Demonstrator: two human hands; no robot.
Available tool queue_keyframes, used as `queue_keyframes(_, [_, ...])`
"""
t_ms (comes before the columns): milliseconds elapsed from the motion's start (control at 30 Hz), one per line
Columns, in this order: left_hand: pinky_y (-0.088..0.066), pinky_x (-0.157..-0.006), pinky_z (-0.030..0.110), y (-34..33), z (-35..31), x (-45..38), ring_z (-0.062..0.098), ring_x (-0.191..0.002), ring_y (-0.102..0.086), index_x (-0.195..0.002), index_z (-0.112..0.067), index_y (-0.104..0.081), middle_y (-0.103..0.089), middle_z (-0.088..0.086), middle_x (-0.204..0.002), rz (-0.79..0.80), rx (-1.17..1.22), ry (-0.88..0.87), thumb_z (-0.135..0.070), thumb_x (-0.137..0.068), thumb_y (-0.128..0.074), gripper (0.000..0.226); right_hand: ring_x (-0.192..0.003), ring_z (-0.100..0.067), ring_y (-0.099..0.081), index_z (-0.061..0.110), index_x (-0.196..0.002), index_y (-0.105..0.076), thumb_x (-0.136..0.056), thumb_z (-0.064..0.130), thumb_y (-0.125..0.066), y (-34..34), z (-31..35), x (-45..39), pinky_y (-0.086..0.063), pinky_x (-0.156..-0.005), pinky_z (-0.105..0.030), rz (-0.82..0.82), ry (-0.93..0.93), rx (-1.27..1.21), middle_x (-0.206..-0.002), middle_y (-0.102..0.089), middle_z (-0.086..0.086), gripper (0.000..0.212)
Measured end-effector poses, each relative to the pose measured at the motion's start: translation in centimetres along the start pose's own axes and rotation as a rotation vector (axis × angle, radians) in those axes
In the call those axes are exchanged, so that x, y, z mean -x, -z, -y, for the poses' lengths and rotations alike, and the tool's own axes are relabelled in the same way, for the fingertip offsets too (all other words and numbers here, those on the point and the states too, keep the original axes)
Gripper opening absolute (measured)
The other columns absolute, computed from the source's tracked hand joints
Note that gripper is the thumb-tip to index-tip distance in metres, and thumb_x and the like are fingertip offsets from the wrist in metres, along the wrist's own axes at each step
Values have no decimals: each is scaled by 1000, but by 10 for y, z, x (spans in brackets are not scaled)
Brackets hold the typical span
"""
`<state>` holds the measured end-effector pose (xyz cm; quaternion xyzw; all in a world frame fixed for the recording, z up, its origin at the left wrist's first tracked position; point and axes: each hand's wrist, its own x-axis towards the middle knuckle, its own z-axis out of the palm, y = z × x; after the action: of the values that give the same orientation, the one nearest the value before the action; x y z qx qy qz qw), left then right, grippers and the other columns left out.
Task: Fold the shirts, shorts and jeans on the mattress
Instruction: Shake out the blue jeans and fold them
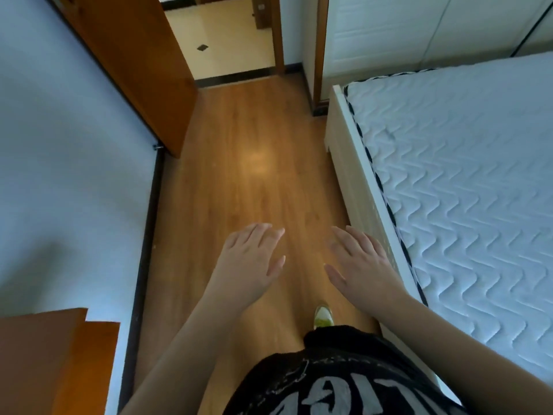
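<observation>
Two hands in view, one mattress [466,181], one shoe tip [323,316]. Left hand [250,259] and right hand [363,265] both held out palm-down over the wood floor [239,175], fingers straight and loosely spread, holding nothing. Mattress, white and quilted with dark piping, lies to the right of the right hand on a pale bed frame [356,187]; the right hand sits just beside the frame's edge, apart from the mattress top. A strip of floor runs between the bed frame and the left wall [68,145] toward an open wooden door [143,64].
</observation>
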<state>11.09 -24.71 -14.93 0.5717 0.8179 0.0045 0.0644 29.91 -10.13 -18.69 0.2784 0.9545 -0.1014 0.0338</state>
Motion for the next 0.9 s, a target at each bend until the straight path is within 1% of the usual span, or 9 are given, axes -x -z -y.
queue_keyframes(133, [-35, -110, 40, 20, 19, -57, 18, -138, -40, -145, -23, -44, -49, -1, -144, 0, -9, 28, -48, -99, -35, 53, -143, -26, -32, 20, -144, -42, -99, 48, -30, 21, -13, -74, -24, -118, -46, 25, 30, 12, -152, -39, -2, 54])
queue_keyframes(267, [-37, -110, 42, 23, 48, -101, 21, -136, -43, -142, -22, -47, -51, 0, -142, 26, -4, 44, -48, -99, -35, 52, -139, -25, -38, 21, -140, -47, -99, 46, -21, 38, -16, -147, -31, -115, -45, 10, 73, 32, -147, -45, -2, 55])
queue_keyframes(367, [-36, -110, 43, 20, 81, -138, 23, -136, -43, -141, -21, -49, -51, 2, -141, 27, 9, 74, -48, -98, -35, 53, -139, -25, -37, 18, -140, -48, -99, 40, -22, 39, -16, -205, -30, -115, -45, 5, 100, 44, -147, -44, -3, 52])
queue_keyframes(467, [-30, -114, 43, 19, 124, -181, 23, -140, -36, -145, -23, -42, -45, 1, -147, 20, 6, 90, -51, -99, -30, 56, -139, -25, -38, 18, -139, -48, -101, 38, -30, 41, -10, -270, -31, -115, -45, -13, 127, 72, -145, -46, -4, 47])
queue_keyframes(567, [-25, -117, 42, 23, 175, -224, 21, -145, -28, -148, -25, -35, -38, -1, -152, 1, 29, 120, -52, -100, -29, 55, -138, -24, -38, 19, -140, -46, -100, 39, -23, 50, 6, -333, -32, -114, -43, 1, 152, 107, -147, -44, -3, 50])
queue_keyframes(633, [-30, -113, 42, 37, 206, -251, 20, -141, -36, -144, -23, -43, -47, 0, -147, -28, 44, 122, -49, -100, -34, 52, -138, -23, -38, 20, -142, -44, -100, 41, -25, 62, 18, -373, -33, -115, -43, 5, 156, 87, -149, -42, -2, 51])
queue_keyframes(733, [-39, -107, 44, 59, 248, -294, 21, -133, -48, -136, -22, -52, -57, 0, -136, -81, -25, 98, -47, -98, -37, 49, -140, -23, -36, 21, -145, -42, -100, 40, -32, 75, 31, -426, -31, -116, -44, -15, 116, 78, -151, -41, -2, 50])
queue_keyframes(800, [-40, -106, 45, 69, 271, -327, 23, -131, -49, -135, -22, -53, -57, 2, -135, -84, -48, 73, -47, -98, -40, 47, -141, -23, -34, 21, -145, -42, -101, 41, -31, 83, 33, -458, -30, -117, -45, -14, 103, 86, -151, -41, -1, 50])
queue_keyframes(900, [-41, -104, 45, 76, 292, -377, 23, -129, -49, -136, -22, -51, -56, 3, -135, -96, -62, 40, -49, -98, -36, 49, -138, -25, -40, 20, -141, -46, -100, 43, -27, 91, 25, -501, -35, -114, -47, -35, 67, 80, -147, -47, -3, 51])
